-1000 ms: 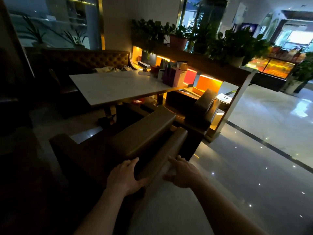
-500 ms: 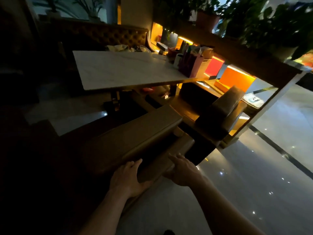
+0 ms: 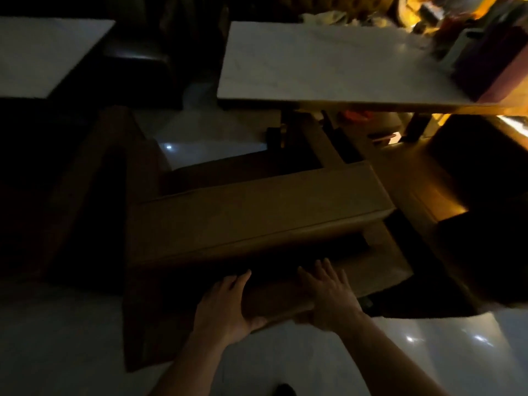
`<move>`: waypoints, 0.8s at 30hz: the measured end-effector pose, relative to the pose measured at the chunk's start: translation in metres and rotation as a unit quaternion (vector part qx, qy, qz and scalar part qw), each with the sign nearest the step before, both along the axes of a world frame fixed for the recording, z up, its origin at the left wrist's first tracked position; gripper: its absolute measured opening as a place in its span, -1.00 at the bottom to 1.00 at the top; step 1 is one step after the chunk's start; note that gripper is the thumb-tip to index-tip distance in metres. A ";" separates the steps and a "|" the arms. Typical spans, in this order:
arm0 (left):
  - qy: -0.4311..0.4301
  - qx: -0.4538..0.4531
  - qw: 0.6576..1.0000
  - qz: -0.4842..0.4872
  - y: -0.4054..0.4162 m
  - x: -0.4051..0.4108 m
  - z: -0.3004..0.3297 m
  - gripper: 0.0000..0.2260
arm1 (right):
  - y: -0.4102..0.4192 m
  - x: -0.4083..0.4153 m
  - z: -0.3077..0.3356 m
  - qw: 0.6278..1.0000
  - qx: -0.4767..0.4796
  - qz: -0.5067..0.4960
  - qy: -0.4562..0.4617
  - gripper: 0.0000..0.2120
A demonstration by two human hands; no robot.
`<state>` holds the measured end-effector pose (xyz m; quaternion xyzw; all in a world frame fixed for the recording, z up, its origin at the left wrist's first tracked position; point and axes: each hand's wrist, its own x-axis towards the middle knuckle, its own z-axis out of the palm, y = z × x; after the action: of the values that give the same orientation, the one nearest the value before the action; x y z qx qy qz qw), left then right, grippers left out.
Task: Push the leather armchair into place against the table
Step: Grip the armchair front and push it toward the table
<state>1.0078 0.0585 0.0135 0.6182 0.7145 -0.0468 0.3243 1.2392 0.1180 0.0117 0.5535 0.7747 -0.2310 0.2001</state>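
A second white-topped table (image 3: 43,52) is standing at the upper left. A dark upholstered seat (image 3: 137,70) is sitting between the two tabletops. The glossy floor (image 3: 428,352) is reflecting small points of light. Dim, blurred items (image 3: 485,52) are standing at the upper right, beside amber lighting (image 3: 511,121).

The brown leather armchair (image 3: 257,221) stands on the pale floor, its back toward the camera and its seat facing the white tabletop (image 3: 337,67). The front (dimly lit) sits near the tabletop's edge, slightly angled.
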 end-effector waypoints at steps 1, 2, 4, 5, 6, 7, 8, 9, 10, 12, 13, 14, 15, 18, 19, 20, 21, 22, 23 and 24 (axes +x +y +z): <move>0.006 -0.002 1.000 0.004 0.001 0.001 -0.005 -0.04 | 0.004 0.002 -0.007 1.000 0.002 0.014 -0.009 0.11; 0.013 -0.005 1.000 0.005 0.003 0.002 -0.011 -0.02 | 0.009 0.003 -0.014 1.000 0.003 0.025 -0.018 0.14; 0.024 -0.011 1.000 0.007 0.004 0.002 -0.022 0.01 | 0.016 0.006 -0.024 0.999 0.003 0.040 -0.028 0.19; 0.027 -0.014 0.999 0.008 0.004 0.001 -0.025 0.02 | 0.017 0.006 -0.028 0.999 0.004 0.044 -0.026 0.20; 0.029 -0.016 0.999 0.010 0.002 0.001 -0.028 0.03 | 0.015 0.005 -0.030 0.999 0.010 0.044 -0.022 0.20; 0.031 -0.015 0.999 0.011 -0.001 0.001 -0.031 0.02 | 0.013 0.005 -0.033 0.999 0.022 0.042 -0.016 0.20; 0.036 -0.010 0.999 0.011 -0.003 0.002 -0.033 0.00 | 0.010 0.005 -0.035 0.998 0.040 0.041 -0.010 0.19; 0.043 0.000 0.999 0.009 -0.006 0.003 -0.034 -0.02 | 0.008 0.006 -0.037 0.997 0.061 0.039 -0.003 0.18; 0.050 0.014 0.999 0.008 -0.008 0.005 -0.034 -0.04 | 0.005 0.007 -0.039 0.996 0.079 0.038 0.004 0.16; 0.057 0.032 0.998 0.012 -0.013 0.008 -0.035 -0.07 | 0.002 0.009 -0.040 0.995 0.093 0.044 0.010 0.13; 0.059 0.039 0.997 0.011 -0.015 0.009 -0.036 -0.07 | 0.000 0.011 -0.040 0.994 0.096 0.045 0.011 0.12; 0.062 0.045 0.997 0.010 -0.016 0.008 -0.038 -0.06 | 0.000 0.011 -0.040 0.994 0.098 0.046 0.011 0.10; 0.062 0.048 0.997 0.007 -0.019 0.008 -0.040 -0.06 | -0.004 0.010 -0.039 0.994 0.099 0.046 0.009 0.09; 0.060 0.059 0.996 -0.001 -0.022 0.006 -0.044 -0.04 | -0.008 0.009 -0.039 0.993 0.106 0.048 0.009 0.05; 0.062 0.065 0.996 -0.005 -0.023 0.007 -0.044 -0.03 | -0.009 0.009 -0.039 0.993 0.108 0.046 0.009 0.04; 0.063 0.069 0.996 -0.009 -0.025 0.006 -0.045 -0.01 | -0.011 0.009 -0.038 0.993 0.108 0.045 0.007 0.04; 0.067 0.074 0.995 -0.014 -0.030 0.005 -0.046 0.00 | -0.014 0.008 -0.038 0.993 0.105 0.045 0.003 0.04; 0.072 0.080 0.994 -0.020 -0.035 0.004 -0.048 0.01 | -0.019 0.007 -0.037 0.994 0.101 0.046 0.001 0.03; 0.077 0.085 0.993 -0.025 -0.041 0.002 -0.050 0.02 | -0.024 0.007 -0.038 0.994 0.097 0.045 0.000 0.03; 0.080 0.089 0.992 -0.027 -0.047 0.001 -0.051 0.01 | -0.030 0.006 -0.039 0.994 0.097 0.043 0.001 0.02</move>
<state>1.0091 0.0112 -0.0375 0.6582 0.7223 -0.0414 0.2084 1.2451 0.0880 -0.0277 0.5362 0.8168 -0.1464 0.1548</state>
